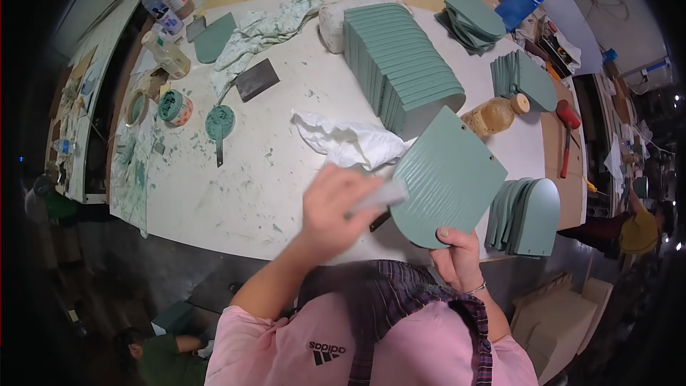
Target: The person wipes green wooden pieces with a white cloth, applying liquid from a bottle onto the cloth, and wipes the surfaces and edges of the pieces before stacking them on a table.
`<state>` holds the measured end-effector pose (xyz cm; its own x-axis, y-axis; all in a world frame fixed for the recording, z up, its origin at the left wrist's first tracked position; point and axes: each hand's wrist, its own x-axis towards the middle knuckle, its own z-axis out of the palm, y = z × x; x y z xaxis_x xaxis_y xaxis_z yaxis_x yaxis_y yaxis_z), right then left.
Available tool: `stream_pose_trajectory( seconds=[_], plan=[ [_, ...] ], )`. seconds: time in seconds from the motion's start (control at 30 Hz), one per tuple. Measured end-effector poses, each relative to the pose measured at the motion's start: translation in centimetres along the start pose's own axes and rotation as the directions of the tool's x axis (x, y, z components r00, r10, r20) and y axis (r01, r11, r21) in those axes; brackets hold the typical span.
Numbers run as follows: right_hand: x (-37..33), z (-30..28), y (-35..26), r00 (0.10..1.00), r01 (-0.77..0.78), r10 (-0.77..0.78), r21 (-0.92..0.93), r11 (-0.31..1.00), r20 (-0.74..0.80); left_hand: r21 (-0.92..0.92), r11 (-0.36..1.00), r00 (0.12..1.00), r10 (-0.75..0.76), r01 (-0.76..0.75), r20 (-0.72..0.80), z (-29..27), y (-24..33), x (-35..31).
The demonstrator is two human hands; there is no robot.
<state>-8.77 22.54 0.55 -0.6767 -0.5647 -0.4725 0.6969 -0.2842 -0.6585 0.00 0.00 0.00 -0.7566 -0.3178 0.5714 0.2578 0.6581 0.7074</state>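
Green panel [450,179] is held tilted over the near edge of the white worktable [279,150], a bit R of centre, just in front of the person's torso. Colour: muted grey-green, approx. same as the stacked ones. Shape: one end rounded, facing lower L; opp. end straight w/ 2 corners, upper R. Two small dark holes nr the straight edge, 1 toward each corner. Face has fine wavy lines running across the L & middle part, catching light; R side looks smoother. Can't tell if lines are ridges or just sheen. Panel looks thin, edges clean.

R hand [459,254] grasps the panel at its rounded lower edge, thumb on the face, other fingers mostly hidden underneath. L hand [332,204] is closed around a pale grey block [386,196], motion-blurred; block's far end overlaps the panel's L edge in view, can't tell if touching.

Nearby: crumpled white cloth [350,139] just beyond L hand; long row of similar panels [400,57] behind; bottle w/ amber liquid [493,116] beside it, lying tilted; another panel group [539,214] on the R, rounded ends up.
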Motion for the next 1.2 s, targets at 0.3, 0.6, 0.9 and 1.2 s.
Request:
stream_pose_trajectory(
  seconds=[0.3,0.6,0.9,1.2],
  plan=[
    [-1.5,-2.1,-1.0,0.998,0.062,-0.065,0.093,0.994,0.025,-0.094,0.995,1.000,0.021,-0.019,0.015,0.7,4.0,-1.6],
    [-4.3,-4.0,-0.8,0.994,-0.064,0.063,0.010,0.998,0.087,0.031,0.992,0.987,0.123,-0.121,-0.100,0.8,1.3,4.4],
    [-4.6,-5.8,-1.4,0.985,-0.089,0.095,-0.045,0.995,0.142,-0.023,0.993,0.992,0.116,-0.117,-0.041,1.5,1.5,5.2],
    [-4.1,-5.2,-1.8,0.994,-0.069,0.083,-0.179,0.981,0.069,0.009,0.999,0.998,0.041,-0.041,-0.057,1.3,2.2,1.9]
  ],
)
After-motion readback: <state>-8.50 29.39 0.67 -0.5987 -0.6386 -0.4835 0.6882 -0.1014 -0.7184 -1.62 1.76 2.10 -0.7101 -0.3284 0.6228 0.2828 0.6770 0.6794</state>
